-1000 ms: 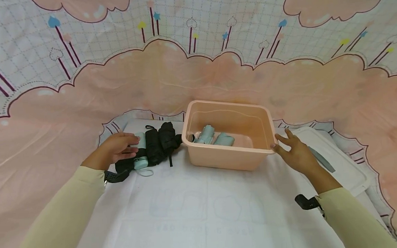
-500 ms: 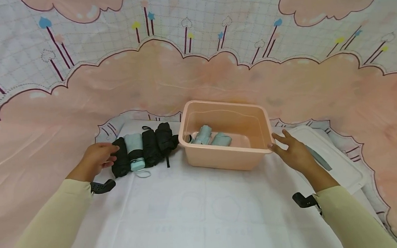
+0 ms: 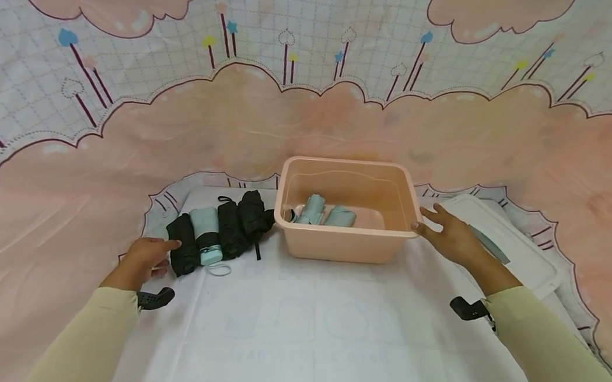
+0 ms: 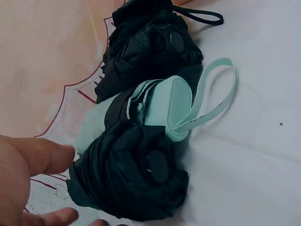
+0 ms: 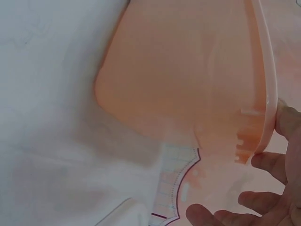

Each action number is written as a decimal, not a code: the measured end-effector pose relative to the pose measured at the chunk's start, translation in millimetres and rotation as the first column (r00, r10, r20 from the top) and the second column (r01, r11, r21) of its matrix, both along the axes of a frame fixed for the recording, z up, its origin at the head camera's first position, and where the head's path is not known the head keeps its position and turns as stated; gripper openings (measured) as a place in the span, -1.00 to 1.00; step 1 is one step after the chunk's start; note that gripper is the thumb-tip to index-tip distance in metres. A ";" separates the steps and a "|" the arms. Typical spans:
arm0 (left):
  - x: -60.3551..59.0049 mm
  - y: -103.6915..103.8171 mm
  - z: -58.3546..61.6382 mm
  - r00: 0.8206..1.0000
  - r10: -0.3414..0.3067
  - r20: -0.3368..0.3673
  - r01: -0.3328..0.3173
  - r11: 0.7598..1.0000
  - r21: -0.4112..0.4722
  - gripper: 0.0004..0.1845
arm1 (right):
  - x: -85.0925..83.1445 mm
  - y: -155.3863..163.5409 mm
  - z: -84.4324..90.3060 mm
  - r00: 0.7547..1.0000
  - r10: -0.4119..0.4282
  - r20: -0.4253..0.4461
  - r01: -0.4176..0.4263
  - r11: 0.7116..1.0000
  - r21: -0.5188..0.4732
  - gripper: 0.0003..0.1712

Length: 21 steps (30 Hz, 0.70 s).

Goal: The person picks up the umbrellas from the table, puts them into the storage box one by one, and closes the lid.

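Observation:
My left hand (image 3: 146, 258) is at the leftmost black folded umbrella (image 3: 184, 245). Its thumb reaches the umbrella's side, while the fingers extend along the other side without curling round it. To the right lie a light blue folded umbrella (image 3: 205, 221) with a wrist loop and two more black folded umbrellas, one neat (image 3: 232, 230) and one bulky (image 3: 253, 214). My right hand (image 3: 453, 237) touches the right front corner of a peach plastic bin (image 3: 341, 246) with thumb and index finger, the other fingers spread. Inside the bin lie two grey-green folded umbrellas, one left (image 3: 313, 208), one right (image 3: 341, 216).
Right of the bin, a white lid (image 3: 520, 248) with a grey handle lies partly under the right forearm. A white cloth (image 3: 304, 325) covers the surface in front. Behind stands a peach patterned fabric backdrop (image 3: 218, 126).
My left hand has moved left and down, from over the light blue umbrella to the leftmost black one. The right hand stays at the bin's corner. The view has shifted slightly.

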State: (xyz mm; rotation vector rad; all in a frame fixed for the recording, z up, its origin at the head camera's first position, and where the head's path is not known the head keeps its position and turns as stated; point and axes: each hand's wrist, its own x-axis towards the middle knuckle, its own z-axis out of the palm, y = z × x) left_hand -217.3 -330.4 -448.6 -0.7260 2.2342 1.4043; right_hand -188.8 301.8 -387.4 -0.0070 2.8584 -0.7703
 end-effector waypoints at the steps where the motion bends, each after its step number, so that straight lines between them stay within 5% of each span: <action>1: 0.4 -0.3 -1.7 1.000 -0.008 0.007 0.008 1.000 0.004 -0.06 | -0.2 0.8 0.2 1.000 0.004 0.002 -0.004 1.000 -0.009 -0.05; 21: -3.4 -0.8 -14.4 0.997 -0.049 0.052 0.043 0.993 0.107 0.04 | -2.7 6.3 -0.7 0.999 0.046 -0.010 -0.047 0.997 -0.057 -0.08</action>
